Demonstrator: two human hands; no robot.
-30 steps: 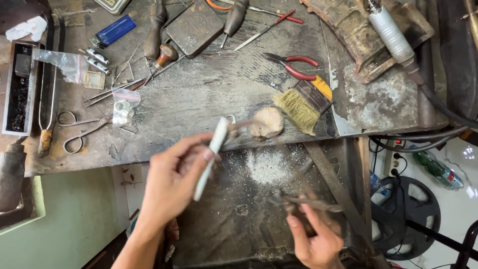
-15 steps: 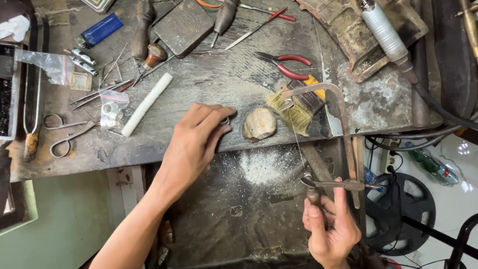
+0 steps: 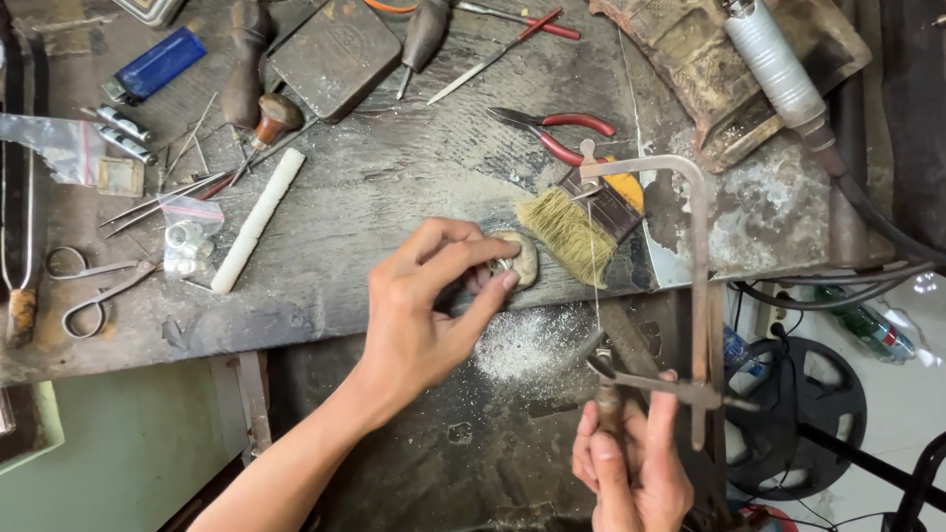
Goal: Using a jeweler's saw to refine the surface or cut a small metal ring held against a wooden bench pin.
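Observation:
My left hand (image 3: pixel 429 305) rests on the workbench with its fingers closed around a small pale lump (image 3: pixel 522 258) near the bench's front edge. My right hand (image 3: pixel 631 463) is low at the front and grips the wooden handle of a jeweller's saw (image 3: pixel 698 296). The saw's metal frame stands upright, its thin blade running down just right of the lump. A white rod (image 3: pixel 258 219) lies loose on the bench to the left of my left hand.
A bristle brush (image 3: pixel 581 222) and red-handled pliers (image 3: pixel 557 133) lie just behind the lump. Scissors (image 3: pixel 94 286), tweezers, a blue lighter (image 3: pixel 153 64), gravers and a dark flat block (image 3: pixel 335 54) crowd the bench's left and back. Pale dust (image 3: pixel 527 340) covers the tray below.
My left hand put the white rod down on the bench and moved right onto the pale lump. My right hand took up the saw and raised its frame upright.

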